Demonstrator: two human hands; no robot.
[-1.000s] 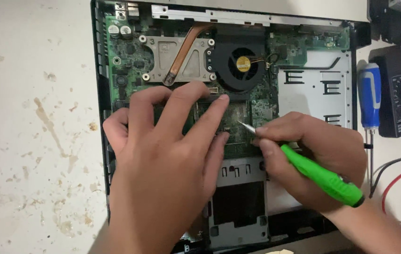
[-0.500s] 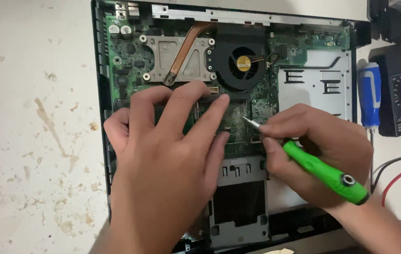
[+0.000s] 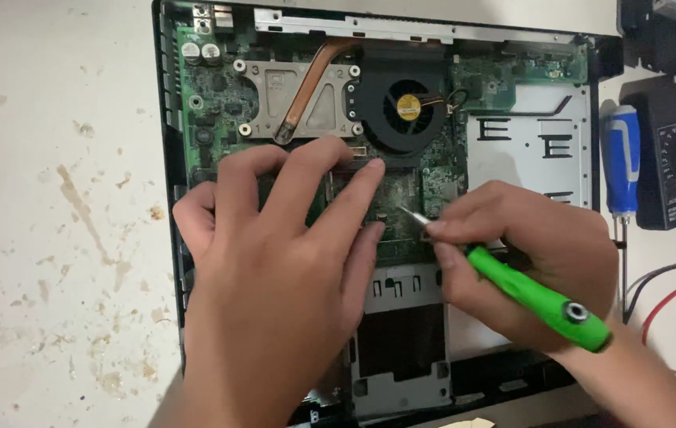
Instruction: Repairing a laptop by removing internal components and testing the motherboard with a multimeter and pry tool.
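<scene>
Left hand [image 3: 274, 277] lies flat with fingers spread on the green motherboard [image 3: 219, 103] in the middle of the opened laptop [image 3: 168, 158]. Right hand [image 3: 528, 254] grips a green-handled screwdriver [image 3: 540, 297], tip on the board, probably at a screw, hard to see. Blue screwdriver [image 3: 619, 158] and multimeter [image 3: 675, 158] sit by the table's right edge.

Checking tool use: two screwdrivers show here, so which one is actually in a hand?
The green-handled screwdriver, gripped in the right hand, tip on the laptop board. The blue-handled screwdriver lies untouched beside the black multimeter.
</scene>
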